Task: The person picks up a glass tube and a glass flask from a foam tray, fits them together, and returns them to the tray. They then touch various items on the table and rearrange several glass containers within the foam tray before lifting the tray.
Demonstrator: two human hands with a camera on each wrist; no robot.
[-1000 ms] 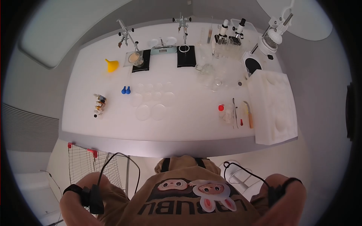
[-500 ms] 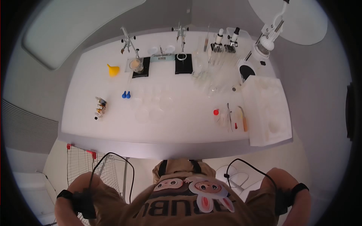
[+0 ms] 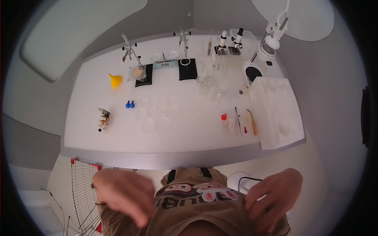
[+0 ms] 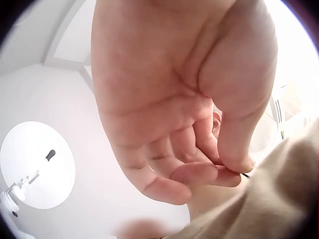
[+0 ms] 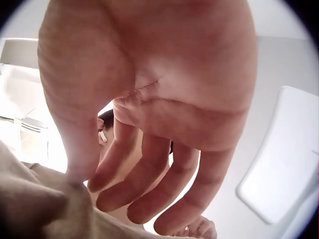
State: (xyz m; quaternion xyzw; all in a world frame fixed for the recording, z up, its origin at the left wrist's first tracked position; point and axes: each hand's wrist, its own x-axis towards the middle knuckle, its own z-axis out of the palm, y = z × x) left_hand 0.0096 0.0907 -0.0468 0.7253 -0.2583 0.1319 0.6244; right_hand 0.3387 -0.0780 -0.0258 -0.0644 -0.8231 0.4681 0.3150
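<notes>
In front of the brown shirt (image 3: 185,212), my left hand (image 3: 124,192) hangs blurred, its back up. The left wrist view shows this hand (image 4: 179,99) with loosely bent fingers, the thumb tip against a fingertip and a thin dark line beside it; no held object is discernible. Over the shirt's other side is my right hand (image 3: 275,194), fingers pointing down. Seen in the right wrist view, its palm (image 5: 159,99) is bare and the fingers are spread and slightly bent, the thumb tip close to brown fabric (image 5: 35,199). Both hands are off the table.
The white table (image 3: 189,137) bears a yellow funnel (image 3: 115,81), blue bulbs (image 3: 130,104), small bottles (image 3: 104,119), clear dishes (image 3: 162,124), two stands, glassware, microscopes and a white foam block (image 3: 275,114). A wire cart (image 3: 84,188) stands below the table's left edge.
Both hands have risen from the sides to the front of the shirt, fingers now in view. The head view has shifted a little; the table items look unmoved.
</notes>
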